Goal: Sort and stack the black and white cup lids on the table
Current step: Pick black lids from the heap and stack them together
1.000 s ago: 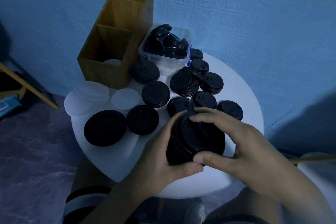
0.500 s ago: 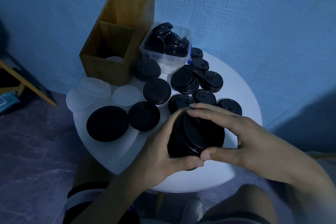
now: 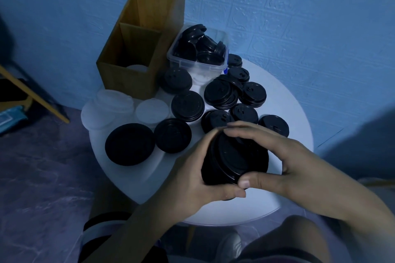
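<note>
Stack of black lids [image 3: 235, 159], tilted, over the near part of the round white surface [image 3: 292, 102]. The left hand [image 3: 192, 179] curls round the stack's left side. The right hand [image 3: 299, 162] grips the top rim, fingers on the far edge and thumb on the near edge. Loose black lids [image 3: 188, 105] lie behind, white lids [image 3: 111, 107] at the left. A clear tub [image 3: 198, 67] of black lids stands beside a wooden box [image 3: 132, 70].

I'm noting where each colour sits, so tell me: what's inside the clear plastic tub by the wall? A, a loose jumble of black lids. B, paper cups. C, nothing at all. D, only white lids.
A: the clear plastic tub holds black lids lying at odd angles, some on edge, not stacked.
</note>
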{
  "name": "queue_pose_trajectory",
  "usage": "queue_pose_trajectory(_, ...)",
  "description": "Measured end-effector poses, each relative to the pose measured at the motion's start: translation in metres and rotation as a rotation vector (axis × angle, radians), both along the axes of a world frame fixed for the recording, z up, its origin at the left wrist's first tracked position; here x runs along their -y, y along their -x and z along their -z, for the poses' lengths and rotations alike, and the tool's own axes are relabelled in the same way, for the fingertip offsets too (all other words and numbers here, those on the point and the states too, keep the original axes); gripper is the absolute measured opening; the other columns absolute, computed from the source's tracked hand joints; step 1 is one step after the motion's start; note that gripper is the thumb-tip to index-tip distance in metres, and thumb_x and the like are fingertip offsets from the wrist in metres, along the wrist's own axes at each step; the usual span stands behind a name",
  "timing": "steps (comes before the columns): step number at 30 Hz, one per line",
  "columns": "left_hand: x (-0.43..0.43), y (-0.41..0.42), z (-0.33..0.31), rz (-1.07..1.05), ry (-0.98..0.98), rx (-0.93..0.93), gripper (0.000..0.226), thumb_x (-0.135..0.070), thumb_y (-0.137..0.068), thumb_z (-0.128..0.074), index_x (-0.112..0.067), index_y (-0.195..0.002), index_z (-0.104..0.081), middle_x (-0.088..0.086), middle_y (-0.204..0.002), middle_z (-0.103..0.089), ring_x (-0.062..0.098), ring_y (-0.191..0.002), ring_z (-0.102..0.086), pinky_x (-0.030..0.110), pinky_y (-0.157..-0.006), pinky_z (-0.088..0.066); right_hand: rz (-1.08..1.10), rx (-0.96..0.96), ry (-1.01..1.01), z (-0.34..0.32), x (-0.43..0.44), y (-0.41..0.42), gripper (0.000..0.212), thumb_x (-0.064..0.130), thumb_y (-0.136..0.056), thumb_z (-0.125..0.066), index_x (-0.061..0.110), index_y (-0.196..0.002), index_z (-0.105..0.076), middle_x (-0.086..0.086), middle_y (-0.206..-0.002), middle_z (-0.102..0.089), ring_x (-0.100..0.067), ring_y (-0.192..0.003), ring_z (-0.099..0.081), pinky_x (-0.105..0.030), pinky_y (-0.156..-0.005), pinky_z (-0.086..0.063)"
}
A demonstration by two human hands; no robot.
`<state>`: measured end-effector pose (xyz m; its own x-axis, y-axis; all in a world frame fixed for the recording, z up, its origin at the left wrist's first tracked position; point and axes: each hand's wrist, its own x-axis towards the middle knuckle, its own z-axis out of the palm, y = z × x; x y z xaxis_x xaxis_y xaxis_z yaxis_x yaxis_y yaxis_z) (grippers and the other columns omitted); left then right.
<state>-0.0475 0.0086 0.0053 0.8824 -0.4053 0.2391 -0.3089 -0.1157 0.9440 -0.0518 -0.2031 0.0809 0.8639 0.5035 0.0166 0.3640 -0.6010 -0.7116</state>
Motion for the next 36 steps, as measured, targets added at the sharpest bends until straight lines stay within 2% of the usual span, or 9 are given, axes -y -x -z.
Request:
queue_pose_trajectory(3, 0.000, 0.002, -0.001, -0.019, -0.004, 0.016, 0.094, -0.016, -0.070, -0.094, -0.066, -0.131, -0.043, -0.020, -0.131, -0.063, 0.006, -0.128, -0.058, 0.012, -0.098, -0.043, 0.064, 0.019, -0.002, 0.003, -0.003, 0.006, 0.070, 0.047, -0.078, -0.079, 0.056, -0.139, -0.046, 0.037, -0.148, -0.041, 0.009, -0.140, -0.038, -0.016, -0.113, -0.033)
queue_pose_trajectory(7, -0.002, 0.001, -0.003, -0.014, -0.021, 0.025, 0.094, -0.015, -0.069, -0.094, -0.064, -0.132, -0.045, -0.020, -0.130, -0.064, 0.006, -0.127, -0.059, 0.011, -0.096, -0.044, 0.073, 0.093, 0.046, 0.008, -0.006, 0.013, 0.069, 0.057, -0.081, -0.069, 0.056, -0.143, -0.039, 0.039, -0.152, -0.035, 0.013, -0.141, -0.034, -0.005, -0.109, -0.027)
queue_pose_trajectory(10, -0.004, -0.001, -0.001, 0.017, -0.023, -0.022, 0.094, -0.020, -0.069, -0.093, -0.051, -0.143, -0.043, -0.018, -0.137, -0.061, 0.006, -0.132, -0.055, 0.024, -0.107, -0.045, 0.093, 0.064, -0.077, 0.016, -0.006, 0.014, 0.069, 0.054, -0.080, -0.073, 0.051, -0.144, -0.045, 0.034, -0.155, -0.037, 0.009, -0.143, -0.035, -0.008, -0.110, -0.028)
queue_pose_trajectory(13, -0.007, -0.001, -0.001, 0.093, 0.044, -0.088, 0.095, -0.044, -0.080, -0.082, -0.041, -0.158, -0.028, -0.021, -0.153, -0.047, 0.003, -0.145, -0.041, 0.034, -0.119, -0.036, 0.146, 0.023, -0.260, 0.024, -0.007, 0.017, 0.073, 0.050, -0.073, -0.080, 0.048, -0.138, -0.047, 0.028, -0.151, -0.046, 0.001, -0.139, -0.045, -0.014, -0.109, -0.036)
queue_pose_trajectory(16, -0.005, 0.001, -0.005, 0.067, 0.074, -0.036, 0.067, -0.052, -0.099, -0.053, -0.038, -0.159, -0.028, -0.023, -0.160, -0.038, 0.003, -0.150, -0.032, 0.030, -0.120, -0.031, 0.202, 0.028, -0.340, 0.034, -0.009, 0.021, 0.079, 0.049, -0.069, -0.084, 0.046, -0.139, -0.047, 0.020, -0.145, -0.055, -0.008, -0.136, -0.051, -0.020, -0.109, -0.040)
queue_pose_trajectory(20, 0.000, 0.004, -0.005, 0.033, 0.102, -0.037, 0.051, -0.042, -0.102, -0.044, -0.037, -0.152, -0.041, -0.020, -0.153, -0.048, 0.004, -0.143, -0.043, 0.025, -0.115, -0.036, 0.238, -0.006, -0.434, 0.044, -0.010, 0.020, 0.083, 0.047, -0.067, -0.087, 0.046, -0.140, -0.048, 0.013, -0.139, -0.060, -0.013, -0.133, -0.056, -0.025, -0.109, -0.044)
queue_pose_trajectory(25, -0.001, 0.004, -0.001, 0.058, 0.101, -0.061, 0.051, -0.043, -0.103, -0.041, -0.037, -0.153, -0.039, -0.017, -0.151, -0.050, 0.008, -0.142, -0.045, 0.024, -0.114, -0.037, 0.219, -0.078, -0.547, 0.057, -0.012, 0.018, 0.092, 0.064, -0.073, -0.080, 0.033, -0.151, -0.041, 0.009, -0.145, -0.057, -0.016, -0.137, -0.053, -0.022, -0.109, -0.041)
queue_pose_trajectory(30, -0.002, 0.003, 0.002, 0.080, 0.094, -0.068, 0.057, -0.056, -0.102, -0.043, -0.036, -0.155, -0.035, -0.017, -0.153, -0.048, 0.009, -0.145, -0.042, 0.023, -0.115, -0.034, 0.197, -0.092, -0.613, 0.065, -0.013, 0.018, 0.085, 0.068, -0.090, -0.053, 0.017, -0.155, -0.032, 0.013, -0.151, -0.051, -0.008, -0.141, -0.046, -0.015, -0.109, -0.037)
queue_pose_trajectory(36, -0.001, 0.005, 0.009, 0.077, 0.142, -0.088, 0.059, -0.059, -0.102, -0.039, -0.036, -0.156, -0.034, -0.014, -0.156, -0.044, 0.010, -0.147, -0.040, 0.021, -0.114, -0.035, 0.220, -0.120, -0.629, 0.071, -0.016, 0.012, 0.087, 0.073, -0.086, -0.057, 0.022, -0.153, -0.034, 0.014, -0.146, -0.055, -0.011, -0.137, -0.051, -0.017, -0.107, -0.040)
